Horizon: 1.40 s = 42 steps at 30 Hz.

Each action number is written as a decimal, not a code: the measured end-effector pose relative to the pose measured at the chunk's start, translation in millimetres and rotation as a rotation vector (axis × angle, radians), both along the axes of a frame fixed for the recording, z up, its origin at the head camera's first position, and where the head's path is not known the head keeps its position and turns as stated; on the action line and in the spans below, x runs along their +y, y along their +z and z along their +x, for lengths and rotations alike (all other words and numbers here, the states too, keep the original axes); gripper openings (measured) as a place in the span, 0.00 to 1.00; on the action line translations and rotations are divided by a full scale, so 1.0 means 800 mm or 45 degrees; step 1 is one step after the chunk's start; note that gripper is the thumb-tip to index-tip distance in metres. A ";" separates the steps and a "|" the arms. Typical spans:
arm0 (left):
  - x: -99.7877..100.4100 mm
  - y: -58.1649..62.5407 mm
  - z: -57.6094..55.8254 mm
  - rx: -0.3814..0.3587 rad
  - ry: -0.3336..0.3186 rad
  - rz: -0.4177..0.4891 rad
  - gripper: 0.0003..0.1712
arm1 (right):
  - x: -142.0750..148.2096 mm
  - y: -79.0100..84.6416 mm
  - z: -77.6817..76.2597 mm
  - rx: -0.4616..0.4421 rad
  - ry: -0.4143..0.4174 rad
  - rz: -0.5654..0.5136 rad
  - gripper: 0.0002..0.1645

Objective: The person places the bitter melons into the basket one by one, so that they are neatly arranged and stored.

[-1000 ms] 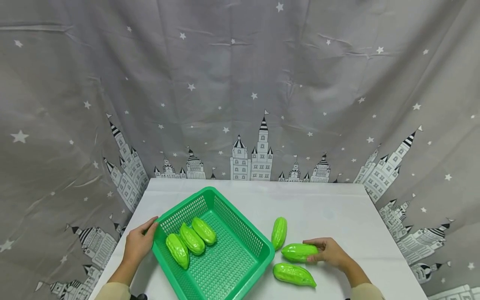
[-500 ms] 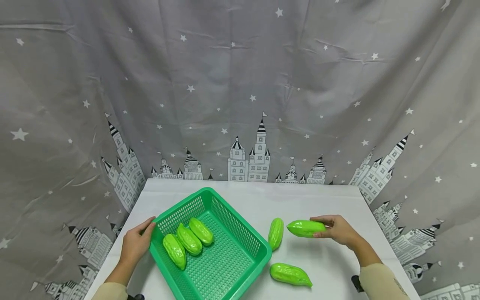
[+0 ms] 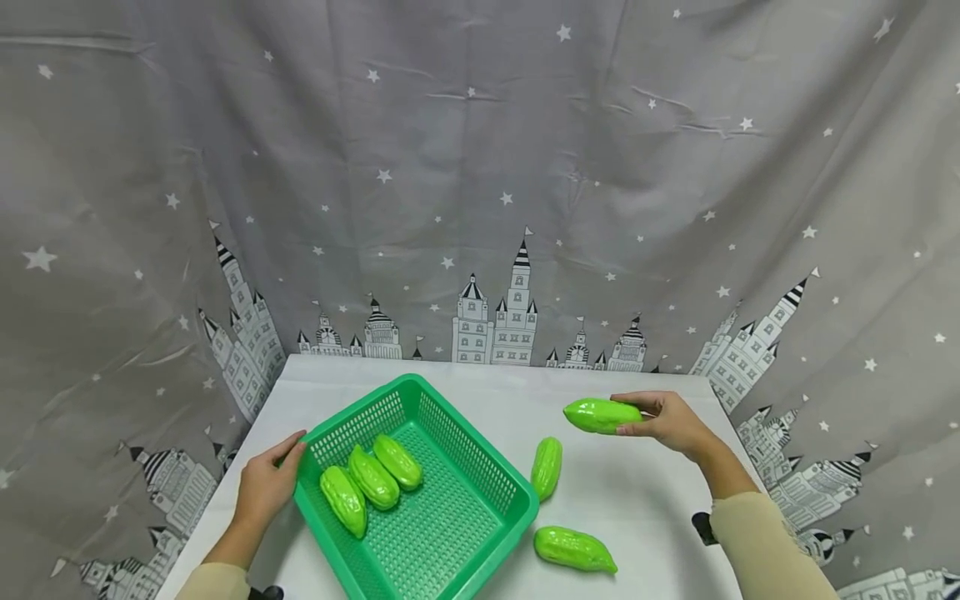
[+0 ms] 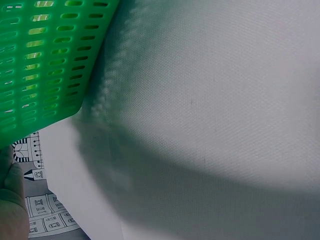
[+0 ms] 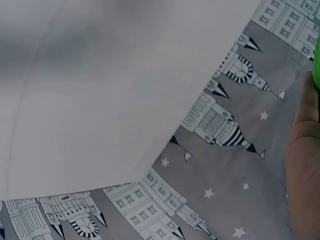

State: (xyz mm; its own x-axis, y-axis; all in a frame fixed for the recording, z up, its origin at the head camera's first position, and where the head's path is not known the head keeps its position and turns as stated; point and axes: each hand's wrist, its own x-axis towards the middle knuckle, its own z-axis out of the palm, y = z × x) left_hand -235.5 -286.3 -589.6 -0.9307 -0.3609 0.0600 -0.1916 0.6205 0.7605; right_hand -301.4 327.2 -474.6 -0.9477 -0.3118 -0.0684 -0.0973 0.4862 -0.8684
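In the head view, my right hand (image 3: 670,423) grips one end of a glossy, ribbed green bitter gourd (image 3: 596,415), held level above the white table. The right wrist view shows only an edge of this gourd (image 5: 317,62) beside the hand. At the left corner of a green plastic basket (image 3: 487,440), my left hand (image 3: 266,483) holds the rim. Inside the basket, against its left side, lie three bitter gourds (image 3: 373,477) in a row. The left wrist view has the slotted basket wall (image 4: 50,55) and part of the hand at the left edge.
Two more bitter gourds lie on the white table (image 3: 637,508) right of the basket: one gourd (image 3: 547,468) close to its right corner, another gourd (image 3: 574,549) nearer the front. A grey curtain (image 3: 480,167) with castles and stars surrounds the table's back and sides.
My right hand has lifted the middle loose bitter gourd off the table and moved it up and toward the back. The left hand stays at the basket rim.
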 end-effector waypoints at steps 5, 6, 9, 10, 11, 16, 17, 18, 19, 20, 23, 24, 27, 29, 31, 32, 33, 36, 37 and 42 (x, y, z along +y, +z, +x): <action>0.001 0.003 0.001 0.020 -0.010 0.000 0.28 | -0.014 -0.004 -0.001 -0.008 0.001 0.015 0.35; 0.001 0.003 0.001 0.020 -0.007 0.002 0.28 | -0.015 -0.004 -0.002 0.000 0.001 0.011 0.35; 0.002 0.003 0.002 0.008 0.009 0.005 0.28 | -0.019 0.000 -0.006 0.022 0.019 0.006 0.35; 0.002 0.003 0.003 0.008 0.013 0.006 0.28 | -0.021 0.003 -0.007 0.025 0.028 0.003 0.35; 0.001 0.003 0.003 0.010 0.016 0.006 0.27 | -0.023 0.005 -0.009 0.030 0.038 0.003 0.36; -0.001 0.002 0.003 0.014 0.022 0.014 0.27 | -0.042 0.013 -0.014 0.050 0.036 0.022 0.36; -0.001 0.002 0.002 0.014 0.024 0.015 0.27 | -0.046 0.013 -0.016 0.052 0.036 0.028 0.36; -0.001 0.002 0.003 0.011 0.027 0.015 0.28 | -0.052 0.013 -0.018 0.052 0.035 0.029 0.36; -0.002 0.002 0.003 0.010 0.026 0.016 0.28 | -0.057 0.013 -0.020 0.049 0.035 0.030 0.36; -0.002 0.001 0.003 0.010 0.027 0.015 0.28 | -0.063 0.014 -0.021 0.043 0.029 0.030 0.35; -0.002 0.001 0.002 0.019 0.028 0.015 0.27 | -0.084 0.015 -0.025 0.027 0.015 0.026 0.34; -0.002 0.001 0.002 0.021 0.027 0.014 0.27 | -0.091 0.015 -0.026 0.022 0.016 0.021 0.34; 0.000 0.002 0.001 0.029 0.025 0.028 0.27 | -0.115 0.016 -0.029 0.012 0.020 0.012 0.33; -0.001 0.002 0.002 0.031 0.024 0.033 0.27 | -0.133 0.017 -0.032 0.007 0.035 0.013 0.32; -0.003 0.003 0.003 0.034 0.025 0.033 0.27 | -0.152 0.016 -0.034 0.007 0.052 0.014 0.32; -0.003 0.003 0.004 0.037 0.024 0.028 0.27 | -0.162 0.016 -0.035 0.008 0.056 0.017 0.32; -0.004 0.003 0.004 0.041 0.022 0.023 0.27 | -0.171 0.016 -0.037 0.003 0.059 0.011 0.32; -0.005 0.002 0.005 0.055 0.018 0.028 0.26 | -0.199 0.013 -0.040 -0.003 0.077 -0.009 0.32; -0.006 0.002 0.005 0.057 0.016 0.033 0.26 | -0.209 0.012 -0.041 -0.012 0.081 -0.022 0.32; -0.005 0.004 0.007 0.060 0.006 0.064 0.26 | -0.253 0.005 -0.043 -0.037 0.134 -0.074 0.31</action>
State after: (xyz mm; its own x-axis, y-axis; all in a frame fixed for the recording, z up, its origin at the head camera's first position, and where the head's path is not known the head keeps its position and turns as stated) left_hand -230.2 -289.9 -586.4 -0.9257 -0.3686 0.0851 -0.1576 0.5803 0.7990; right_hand -335.8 124.9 -470.2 -0.9075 -0.4135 -0.0741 -0.1196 0.4235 -0.8980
